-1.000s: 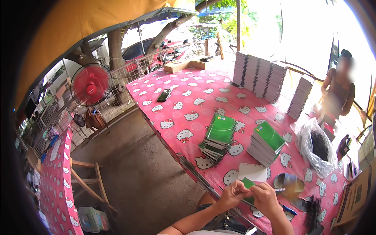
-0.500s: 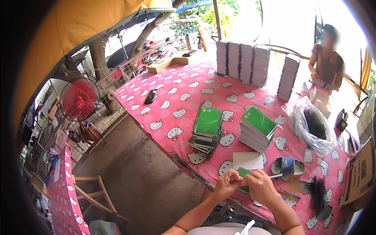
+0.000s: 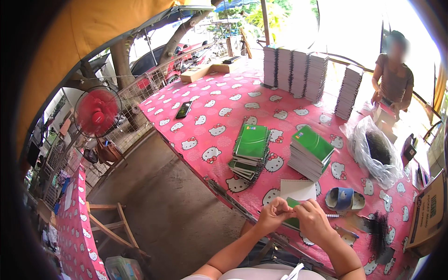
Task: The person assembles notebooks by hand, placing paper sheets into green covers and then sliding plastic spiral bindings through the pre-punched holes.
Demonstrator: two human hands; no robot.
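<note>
My left hand [image 3: 273, 217] and my right hand [image 3: 313, 221] meet over a green-covered notebook [image 3: 292, 223] at the table's near edge. Thumbs and fingers of both are closed in a pinch on it, fingertips almost touching; the exact part pinched is too small to make out. A short strip with dark marks, like a spiral binding [image 3: 332, 215], sticks out past my right hand. Just beyond lies a white spiral-bound page block [image 3: 298, 189]. Farther off stand two piles of green notebooks, a left pile [image 3: 251, 142] with coils showing and a right pile [image 3: 310, 148].
A blue slipper [image 3: 344, 199], loose black coils [image 3: 380, 233] and a cardboard box [image 3: 425, 212] are on the right. Behind them lies a plastic bag [image 3: 373, 151]. Tall notebook stacks [image 3: 296, 72] stand far back, near another person [image 3: 394, 81]. A phone [image 3: 184, 110] lies at left.
The whole view has shifted slightly. My hands keep their pinch over the green notebook, with the right hand turned a little. The other person's hands have moved slightly.
</note>
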